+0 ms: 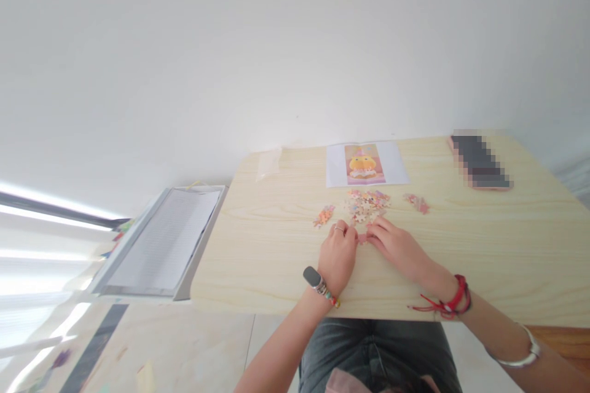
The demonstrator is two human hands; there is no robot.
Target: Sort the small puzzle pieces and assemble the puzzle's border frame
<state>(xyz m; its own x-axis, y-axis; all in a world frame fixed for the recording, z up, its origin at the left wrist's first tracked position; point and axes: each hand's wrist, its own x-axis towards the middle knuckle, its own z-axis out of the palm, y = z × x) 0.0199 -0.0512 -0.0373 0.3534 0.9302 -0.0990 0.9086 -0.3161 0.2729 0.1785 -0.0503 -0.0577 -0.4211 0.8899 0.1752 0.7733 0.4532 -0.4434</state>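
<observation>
My left hand, with a ring and a dark wristband, has its fingers curled at the left end of some joined pink jigsaw puzzle pieces. At the other end, my right hand pinches the same pieces with its fingertips. How many are joined I cannot tell. Just beyond my fingers lies a pile of mixed jigsaw pieces. A small heap of orange pieces sits to the left, and a heap of pink pieces to the right. Behind them is a sheet with a printed cartoon picture.
The wooden table meets a white wall at its back. A phone lies at the far right, and a clear plastic bag at the back left. Left of the table stands a lower grey box with paper sheets on it.
</observation>
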